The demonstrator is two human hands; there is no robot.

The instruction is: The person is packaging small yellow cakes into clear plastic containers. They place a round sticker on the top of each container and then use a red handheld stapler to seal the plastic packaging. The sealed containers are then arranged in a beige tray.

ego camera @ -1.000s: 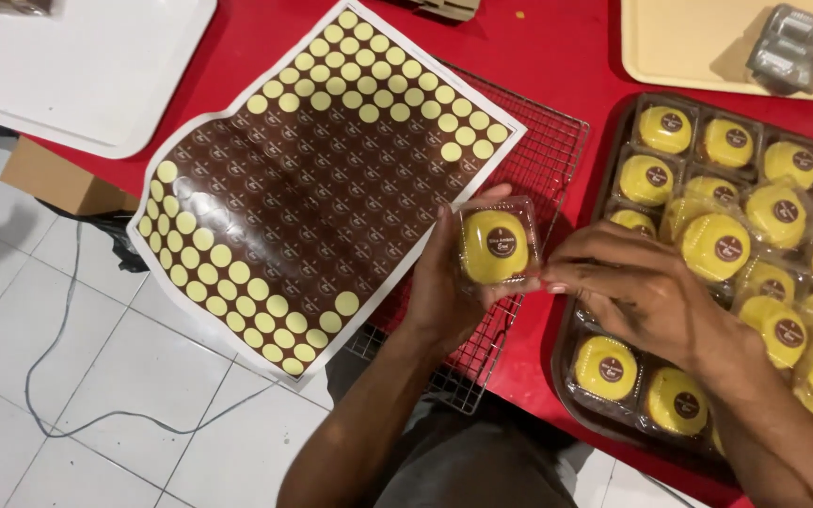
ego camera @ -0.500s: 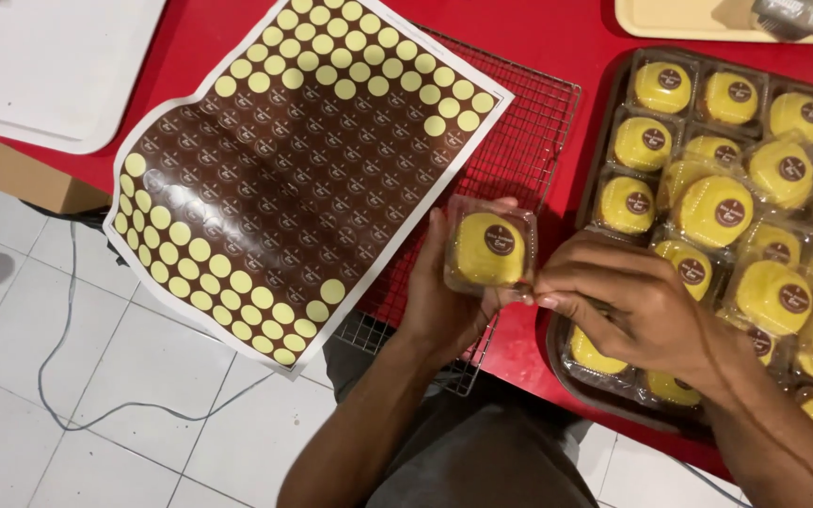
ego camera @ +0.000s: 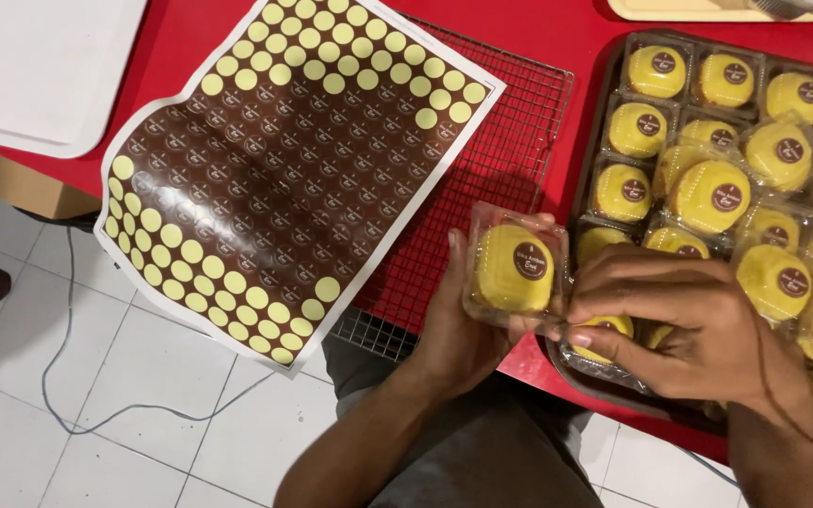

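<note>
I see a red bench above a white tiled floor, carrying a wire rack and a brown sticker sheet. My left hand grasps a clear plastic box with a yellow cake at the bench edge; my right hand pinches its side, beside the brown tray. Since a second ago, the box sits closer, both grips unchanged.

A single camera rides on the person's head, looking steeply down and close over the edge of the red worktop, catching the lap and the white tiled floor below; there is no second view to overlap.
</note>
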